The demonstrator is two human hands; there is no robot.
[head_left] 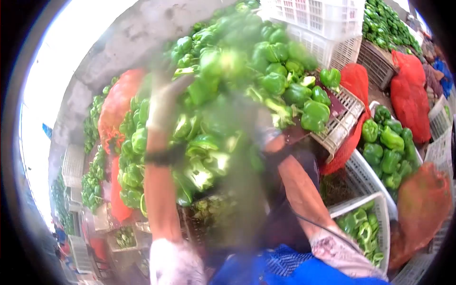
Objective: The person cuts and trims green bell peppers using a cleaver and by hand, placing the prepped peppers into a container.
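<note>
Both my hands reach into a large heap of green bell peppers [273, 83]. My left hand [164, 97] is at the heap's left side, beside a pepper with a pale stem; blur hides its fingers. Near the middle of the heap, my right hand [261, 121] is smeared and partly hidden by a hazy patch, so what it holds cannot be made out. Dark bands circle both wrists. Cut or broken peppers [202, 168] with pale insides lie between my forearms.
An upturned crate [349, 111] with a red net bag stands right of the heap. Crates of peppers [387, 147] are at the lower right. Stacked white crates [323, 16] rise behind. A filled red net bag [118, 102] leans at the left, near a concrete wall [111, 45].
</note>
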